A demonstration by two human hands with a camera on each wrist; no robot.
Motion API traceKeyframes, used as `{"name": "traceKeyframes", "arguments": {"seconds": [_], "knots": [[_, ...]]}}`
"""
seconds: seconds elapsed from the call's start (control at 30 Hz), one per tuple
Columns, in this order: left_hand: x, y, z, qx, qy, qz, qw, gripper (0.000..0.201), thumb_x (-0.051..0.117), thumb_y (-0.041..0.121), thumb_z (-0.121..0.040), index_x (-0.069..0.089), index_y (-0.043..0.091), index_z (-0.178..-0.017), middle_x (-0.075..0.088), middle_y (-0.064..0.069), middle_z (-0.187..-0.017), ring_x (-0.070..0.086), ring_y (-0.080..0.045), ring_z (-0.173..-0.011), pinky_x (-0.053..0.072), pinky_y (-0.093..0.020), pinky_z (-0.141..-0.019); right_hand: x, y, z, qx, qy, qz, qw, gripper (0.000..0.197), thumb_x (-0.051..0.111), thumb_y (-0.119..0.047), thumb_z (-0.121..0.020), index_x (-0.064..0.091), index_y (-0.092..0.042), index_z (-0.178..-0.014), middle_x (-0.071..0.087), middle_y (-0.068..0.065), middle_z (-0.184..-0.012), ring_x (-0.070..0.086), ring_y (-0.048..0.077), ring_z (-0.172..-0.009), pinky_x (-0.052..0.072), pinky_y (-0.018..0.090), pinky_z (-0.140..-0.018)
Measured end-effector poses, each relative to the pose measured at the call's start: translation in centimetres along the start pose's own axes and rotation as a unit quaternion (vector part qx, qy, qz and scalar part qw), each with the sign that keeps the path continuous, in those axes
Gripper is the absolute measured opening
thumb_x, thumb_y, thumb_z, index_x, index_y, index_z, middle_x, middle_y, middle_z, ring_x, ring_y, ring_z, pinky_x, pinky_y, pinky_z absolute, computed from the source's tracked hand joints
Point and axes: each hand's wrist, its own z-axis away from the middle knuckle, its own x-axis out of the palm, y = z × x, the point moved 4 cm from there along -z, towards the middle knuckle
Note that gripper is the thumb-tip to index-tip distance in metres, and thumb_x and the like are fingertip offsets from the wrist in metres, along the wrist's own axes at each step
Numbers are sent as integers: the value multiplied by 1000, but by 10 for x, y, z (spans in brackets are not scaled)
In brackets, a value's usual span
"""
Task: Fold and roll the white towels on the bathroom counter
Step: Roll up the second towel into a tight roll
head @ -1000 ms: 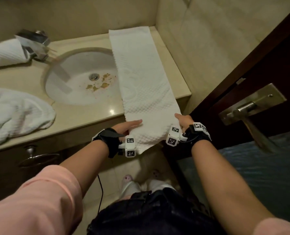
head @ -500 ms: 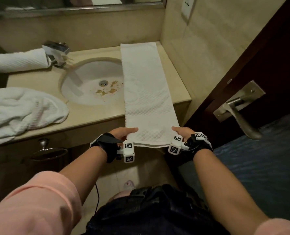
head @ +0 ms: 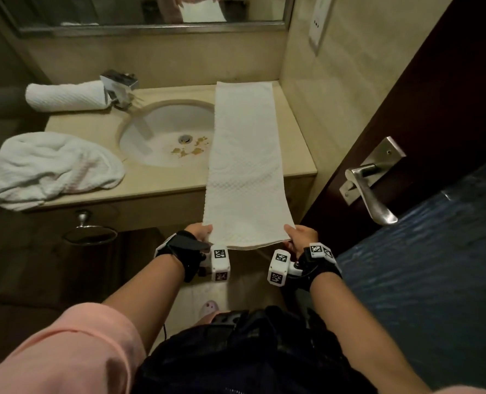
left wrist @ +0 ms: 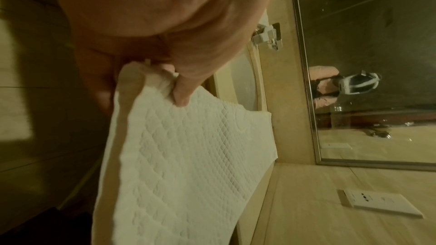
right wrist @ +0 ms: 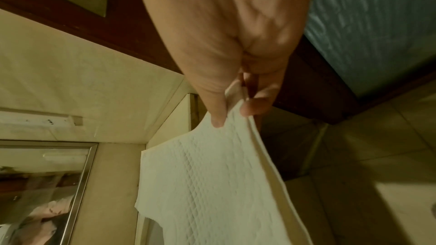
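Observation:
A long white towel (head: 244, 155), folded into a narrow strip, lies along the right side of the beige counter (head: 162, 182) and reaches out past its front edge. My left hand (head: 200, 233) pinches the near left corner of the towel (left wrist: 184, 152), thumb on top. My right hand (head: 300, 234) pinches the near right corner of the towel (right wrist: 212, 183). The near end is held up in the air, level with the counter. A rolled white towel (head: 65, 95) lies at the back left by the faucet. A crumpled white towel (head: 51, 167) sits at the front left.
A round sink (head: 165, 132) with brown stains lies left of the strip. A chrome faucet (head: 119, 86) stands behind it, under a mirror (head: 151, 12). The tiled wall runs close along the right. A dark door with a metal handle (head: 369, 183) stands open at right.
Both hands have drawn the towel's near end toward me and lifted it, so the strip now lies stretched flat. My head has pulled back, showing the mirror and more of the counter.

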Motion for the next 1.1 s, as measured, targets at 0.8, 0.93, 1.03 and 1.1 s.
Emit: {"name": "traceKeyframes", "arguments": {"seconds": [0.8,0.93,1.03,1.1], "knots": [[3,-18,13,-47,37,142,988,37,66,7,-87,56,-9,-119,63,-13,-116,62,-29,-108,50,-29,-82,-8,31,-6,19,42,-30,998,5,70,-1,-82,68,4,-84,68,5,-56,68,19,-66,58,28,-71],[-3,-10,19,-38,22,169,985,22,68,3,-84,60,-6,-103,63,-14,-102,64,-24,-87,55,-23,-69,-2,29,-2,31,17,-34,999,16,63,4,-86,63,6,-102,64,12,-68,64,18,-61,53,21,-53],[-4,-5,9,-24,-13,219,975,31,72,4,-78,63,-5,-107,63,-18,-121,62,-25,-108,49,-32,-96,2,26,3,57,-4,-41,998,16,58,6,-89,58,3,-104,60,14,-69,60,16,-50,51,23,-50],[0,2,12,-29,-39,255,966,22,65,2,-85,62,-5,-106,61,-20,-122,63,-25,-104,45,-31,-102,4,23,8,84,-20,-29,996,10,57,5,-90,56,-5,-94,57,12,-71,58,13,-42,47,17,-40]]}}
